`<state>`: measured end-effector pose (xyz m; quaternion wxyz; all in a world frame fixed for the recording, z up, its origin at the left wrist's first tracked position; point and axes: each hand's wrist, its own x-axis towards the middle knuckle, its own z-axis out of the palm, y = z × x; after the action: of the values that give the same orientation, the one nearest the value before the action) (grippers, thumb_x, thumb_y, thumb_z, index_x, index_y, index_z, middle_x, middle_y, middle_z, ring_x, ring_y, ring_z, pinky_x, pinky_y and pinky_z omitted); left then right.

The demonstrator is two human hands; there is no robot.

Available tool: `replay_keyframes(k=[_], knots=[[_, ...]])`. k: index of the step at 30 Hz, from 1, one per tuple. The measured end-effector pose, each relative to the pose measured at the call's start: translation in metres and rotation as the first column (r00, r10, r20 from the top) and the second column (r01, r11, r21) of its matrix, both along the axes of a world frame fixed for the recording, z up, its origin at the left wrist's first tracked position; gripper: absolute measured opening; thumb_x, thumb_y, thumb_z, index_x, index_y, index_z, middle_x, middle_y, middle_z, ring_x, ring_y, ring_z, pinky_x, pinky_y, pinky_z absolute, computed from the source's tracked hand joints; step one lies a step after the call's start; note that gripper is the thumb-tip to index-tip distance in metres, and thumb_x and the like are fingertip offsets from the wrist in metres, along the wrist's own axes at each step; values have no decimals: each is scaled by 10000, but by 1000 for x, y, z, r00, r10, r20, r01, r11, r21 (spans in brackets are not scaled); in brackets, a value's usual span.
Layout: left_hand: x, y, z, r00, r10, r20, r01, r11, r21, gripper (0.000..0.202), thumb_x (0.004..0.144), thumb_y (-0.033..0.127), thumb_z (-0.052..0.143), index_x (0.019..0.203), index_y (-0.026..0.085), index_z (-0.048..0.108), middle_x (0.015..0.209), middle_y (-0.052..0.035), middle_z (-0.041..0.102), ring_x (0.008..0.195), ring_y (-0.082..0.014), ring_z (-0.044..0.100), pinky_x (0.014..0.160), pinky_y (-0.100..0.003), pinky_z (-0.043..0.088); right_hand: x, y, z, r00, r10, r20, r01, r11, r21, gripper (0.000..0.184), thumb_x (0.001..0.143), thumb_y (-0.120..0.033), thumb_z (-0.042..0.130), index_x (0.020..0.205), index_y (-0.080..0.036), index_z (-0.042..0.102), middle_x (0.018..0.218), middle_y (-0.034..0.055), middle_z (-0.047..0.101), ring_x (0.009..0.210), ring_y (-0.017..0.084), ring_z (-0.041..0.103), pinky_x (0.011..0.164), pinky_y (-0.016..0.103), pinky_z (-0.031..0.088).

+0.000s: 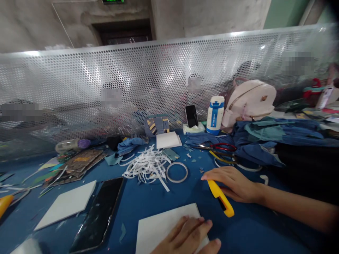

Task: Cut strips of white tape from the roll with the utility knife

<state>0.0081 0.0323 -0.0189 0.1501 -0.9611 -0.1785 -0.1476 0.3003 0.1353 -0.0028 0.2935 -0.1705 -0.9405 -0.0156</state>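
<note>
My left hand lies with its fingers spread on a white board at the front of the table, pressing on its right side. To the right of that board, my right hand is closed round a yellow utility knife, whose handle slants down toward the front. No blade can be made out. Beyond the board lie a ring-shaped roll of thin tape and a tangled heap of white paper strips.
A black phone and another white board lie on the left. Red-handled scissors, blue cloth, a bottle, a propped phone and a backpack stand farther back, before a perforated metal divider.
</note>
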Motion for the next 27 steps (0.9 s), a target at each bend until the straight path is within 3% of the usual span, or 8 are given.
replay_keyframes(k=[5,9,12,15,17,20,24,27], knots=[[-28,17,42,977,-54,-207,0,968,-250,486,1024,250,510,1499,217,413,1537,-126,437,1402,-275,447,1131,-427,400,2,2,-7,997,-1,-77,-2,1000,-30,364,1055,-381,347,1346,-197,464,1173,124,710,1091,199,686,911,301,527],[-56,28,75,975,-95,-202,-27,848,-530,760,970,231,586,1589,305,151,1618,-57,268,1466,-270,297,1163,-446,333,4,4,-9,989,48,-142,-60,995,-83,370,1033,-409,396,1325,-192,455,1159,127,693,1089,205,678,917,296,519],[-60,31,84,959,-128,-252,-66,765,-641,838,932,126,581,1593,291,95,1623,-51,209,1472,-255,238,1168,-480,281,5,4,-10,984,76,-162,-93,990,-101,341,1003,-361,455,1296,-186,450,1116,121,685,1080,204,667,907,292,512],[-53,30,84,957,-139,-253,-72,734,-675,850,905,34,531,1592,293,102,1623,-39,196,1476,-240,214,1168,-505,256,5,4,-11,985,79,-151,-94,991,-97,375,943,-289,531,1290,-179,441,1101,114,676,1075,209,656,912,295,499],[-48,28,82,961,-132,-243,-66,744,-665,850,891,5,500,1591,289,110,1622,-32,209,1477,-228,214,1167,-507,266,4,4,-11,983,84,-162,-102,989,-110,409,908,-267,562,1287,-180,434,1097,112,669,1060,212,654,899,297,500],[-43,27,76,959,-104,-262,-72,809,-583,841,880,12,510,1589,250,127,1625,-43,214,1479,-213,228,1159,-475,317,3,3,-11,981,52,-186,-82,984,-157,410,864,-234,608,1240,-195,450,1047,95,659,986,207,660,836,288,509],[-37,27,59,954,-83,-289,-36,923,-382,745,898,65,551,1566,206,253,1600,-100,300,1467,-239,303,1117,-456,413,3,5,-14,980,-1,-197,-42,976,-212,402,815,-188,649,1176,-202,475,992,69,643,871,182,653,760,267,503],[-30,24,50,944,-69,-323,-5,975,-223,589,943,160,584,1502,221,406,1543,-113,425,1399,-269,449,1064,-432,483,4,7,-17,982,-18,-188,-26,973,-231,389,820,-181,648,1173,-204,485,1004,70,637,860,179,647,769,276,497]])
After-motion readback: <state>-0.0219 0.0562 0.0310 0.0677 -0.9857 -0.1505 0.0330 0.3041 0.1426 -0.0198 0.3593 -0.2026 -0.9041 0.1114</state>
